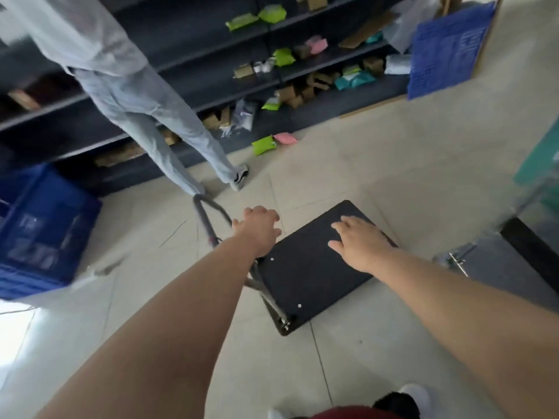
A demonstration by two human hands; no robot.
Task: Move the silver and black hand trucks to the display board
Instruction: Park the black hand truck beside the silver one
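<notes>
A left hand (260, 228) reaches the grey handle (208, 216) of a black hand truck (305, 285) at the centre of the frame; whether it grips the bar cannot be told. The right hand (360, 243) is released, fingers spread over the deck. The hand truck sits on the tiled floor (393, 164), near a person in pale clothes (121, 71) at the dark shelves (196, 40), upper left; a blue crate (39, 231) stands at the left edge

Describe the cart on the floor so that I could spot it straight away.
Find the long dark shelving, then look down to the pale tiled floor in front of it. There lies the hand truck, under the person's right hand: a flat black deck with a grey looped handle, unlike the boxy blue crate nearby.
</notes>
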